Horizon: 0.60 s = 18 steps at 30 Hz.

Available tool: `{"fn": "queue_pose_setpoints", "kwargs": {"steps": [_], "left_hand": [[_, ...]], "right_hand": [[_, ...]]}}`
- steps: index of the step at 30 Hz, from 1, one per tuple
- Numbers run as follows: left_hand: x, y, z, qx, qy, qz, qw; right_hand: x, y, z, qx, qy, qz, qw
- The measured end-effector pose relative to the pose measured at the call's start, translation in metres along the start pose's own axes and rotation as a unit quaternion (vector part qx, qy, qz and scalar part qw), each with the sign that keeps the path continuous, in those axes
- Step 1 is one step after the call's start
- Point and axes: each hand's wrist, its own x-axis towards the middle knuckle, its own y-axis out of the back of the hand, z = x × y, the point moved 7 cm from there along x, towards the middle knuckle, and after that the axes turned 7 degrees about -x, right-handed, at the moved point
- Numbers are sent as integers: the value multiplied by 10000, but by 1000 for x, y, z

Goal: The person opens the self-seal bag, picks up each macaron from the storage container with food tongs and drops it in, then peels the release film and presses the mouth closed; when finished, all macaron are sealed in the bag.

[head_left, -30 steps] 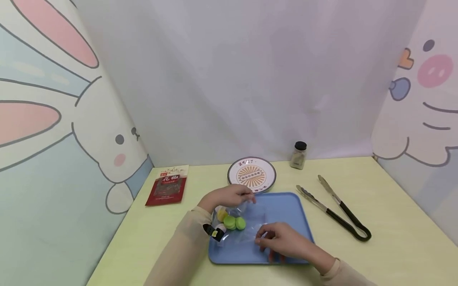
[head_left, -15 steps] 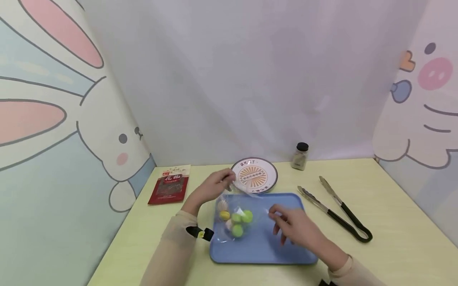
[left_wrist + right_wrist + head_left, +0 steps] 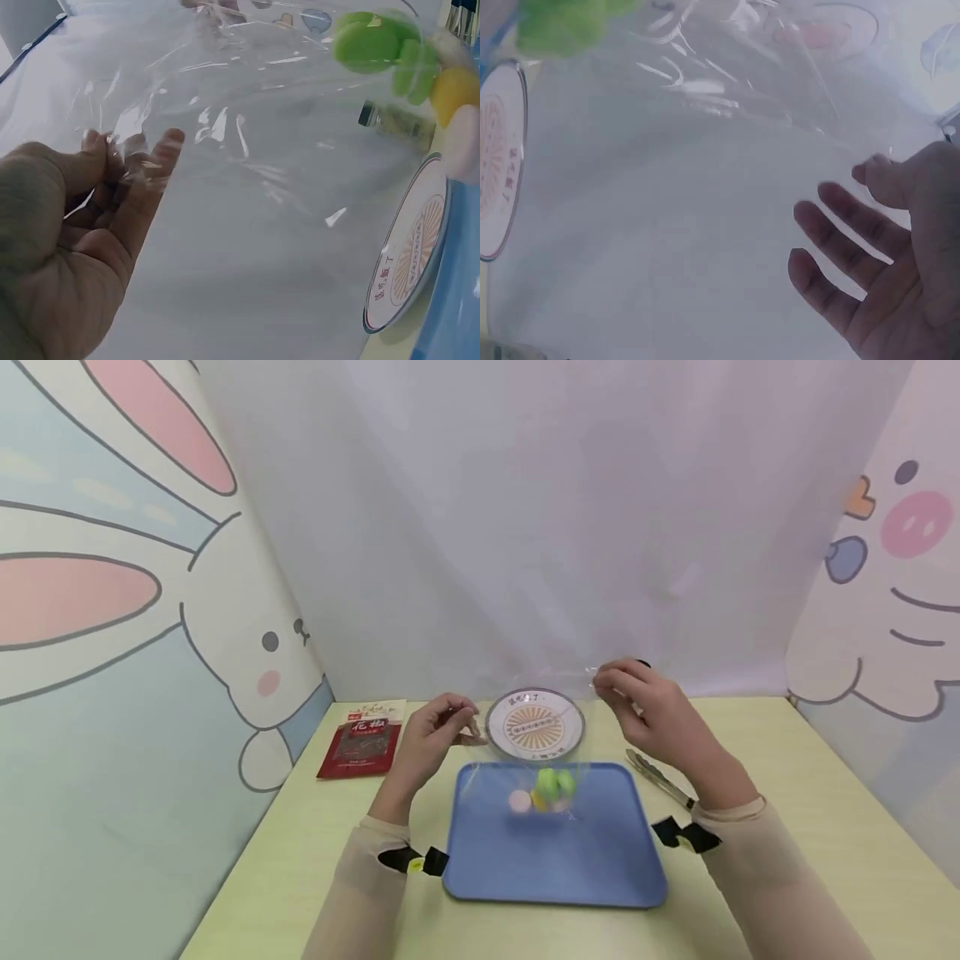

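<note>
A clear plastic bag [image 3: 225, 127] is stretched upright between both hands, with several macarons at its bottom. Green macarons [image 3: 551, 783], a yellow macaron [image 3: 538, 802] and a pink macaron [image 3: 520, 802] show through the film, over the back part of the blue tray [image 3: 555, 868]. My left hand [image 3: 427, 739] pinches one upper corner of the bag between thumb and fingers. At the opposite corner, higher up, my right hand [image 3: 656, 714] pinches the film between thumb and forefinger. Its other fingers are spread in the right wrist view.
Behind the tray lies a round patterned plate [image 3: 535, 727], partly seen through the bag. A red spice packet [image 3: 363, 745] is at the back left. Metal tongs [image 3: 660, 779] lie right of the tray, mostly behind the right arm. A black-lidded jar [image 3: 405, 124] stands at the back.
The bag has been lifted off the tray and its macarons have gathered at the bottom. My right hand has risen up and back, from near the tray to the bag's other corner.
</note>
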Motion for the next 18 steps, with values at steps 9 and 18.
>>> {"fn": "queue_pose_setpoints", "kwargs": {"steps": [9,18], "left_hand": [[1,8,-6,-251,190,-438,9985],[11,2,-29,-9,820,-967,9919]], "right_hand": [[5,-16,31,669,549,-427,9953],[-17,-28,44,927,-120,-840,9921]]}}
